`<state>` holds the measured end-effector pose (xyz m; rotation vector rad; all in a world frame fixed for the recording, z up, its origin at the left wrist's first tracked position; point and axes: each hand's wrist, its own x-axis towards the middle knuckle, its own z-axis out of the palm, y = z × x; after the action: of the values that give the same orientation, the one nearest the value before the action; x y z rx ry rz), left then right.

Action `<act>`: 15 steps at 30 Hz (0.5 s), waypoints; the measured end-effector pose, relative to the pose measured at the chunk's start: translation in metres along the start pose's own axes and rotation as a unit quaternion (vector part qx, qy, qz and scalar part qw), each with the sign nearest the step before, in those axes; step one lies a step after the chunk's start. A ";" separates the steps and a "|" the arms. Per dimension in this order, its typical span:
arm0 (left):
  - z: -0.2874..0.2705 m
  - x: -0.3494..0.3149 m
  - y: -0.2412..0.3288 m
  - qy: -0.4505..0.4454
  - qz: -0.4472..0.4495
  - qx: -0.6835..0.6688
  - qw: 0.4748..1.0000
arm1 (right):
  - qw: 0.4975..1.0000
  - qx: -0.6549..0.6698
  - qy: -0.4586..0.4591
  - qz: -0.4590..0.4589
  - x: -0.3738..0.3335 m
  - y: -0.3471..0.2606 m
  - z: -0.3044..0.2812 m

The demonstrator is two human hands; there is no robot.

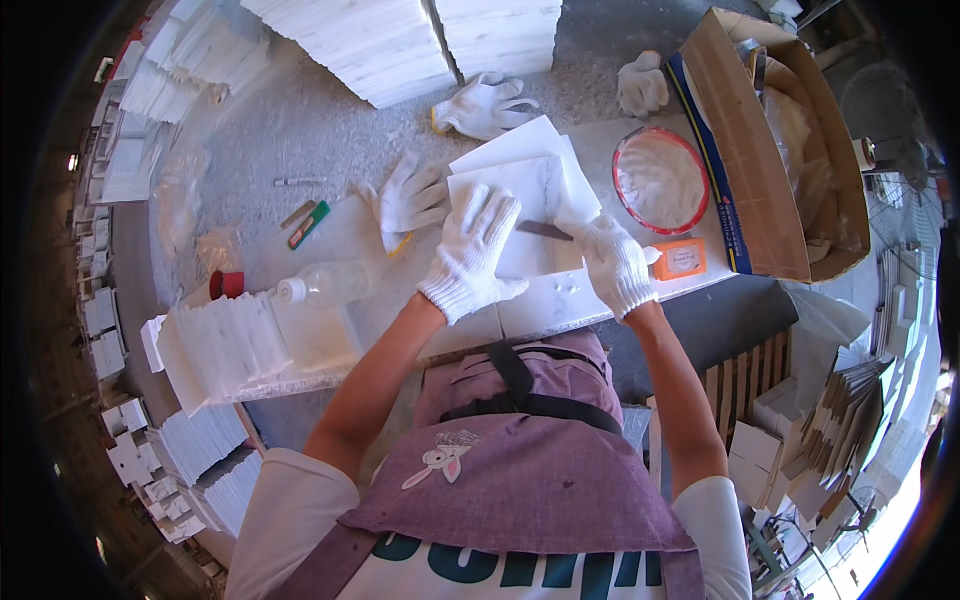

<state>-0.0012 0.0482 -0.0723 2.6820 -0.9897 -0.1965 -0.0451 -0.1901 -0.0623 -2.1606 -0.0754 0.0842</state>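
A red-rimmed bowl [615, 170] holds white material [660, 180]; left hand [470, 253] splayed on tile [535, 186], right hand [615, 264] gripping blade [542, 230].

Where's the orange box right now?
In the head view, the orange box sits right of centre, beside the gloved right hand and just below the red-rimmed container.

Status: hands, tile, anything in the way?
Left hand spread on white tile. Right hand appears to grip dark blade over it. Tile rests on other tiles. Nearby clutter: spare glove, left of tile.
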 end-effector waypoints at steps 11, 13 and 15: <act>0.004 -0.001 -0.002 0.021 0.007 0.008 1.000 | 0.998 -0.013 0.032 -0.045 -0.002 0.008 0.002; 0.005 -0.001 -0.003 0.021 0.002 0.010 1.000 | 0.998 -0.024 0.034 -0.037 -0.012 0.009 0.005; 0.006 -0.001 -0.003 0.020 0.002 0.015 1.000 | 0.998 -0.048 0.028 -0.016 -0.018 0.011 0.006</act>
<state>-0.0016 0.0493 -0.0790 2.6996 -0.9935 -0.1277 -0.0637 -0.1929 -0.0742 -2.2553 -0.0833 0.0008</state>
